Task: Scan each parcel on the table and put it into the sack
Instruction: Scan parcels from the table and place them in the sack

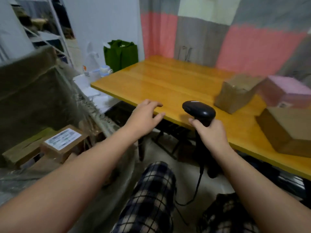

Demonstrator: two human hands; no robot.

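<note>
One parcel (235, 95), nearest of three on the table (159, 78), lies at 2 o'clock from the empty, loosely spread left hand (144, 119), closer to the right hand (212, 133), which grips the scanner (199, 110).

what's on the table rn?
Three parcels at its right end: crumpled brown parcel, pink box beside it, flat brown box nearest. Anything behind them is hidden.

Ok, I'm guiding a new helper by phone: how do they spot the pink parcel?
Go to the right end of the orange wooden table, where three parcels cluster. The pink parcel sits behind the flat cardboard box, right of the crumpled brown parcel. It alone is pink; both neighbours are brown.
</note>
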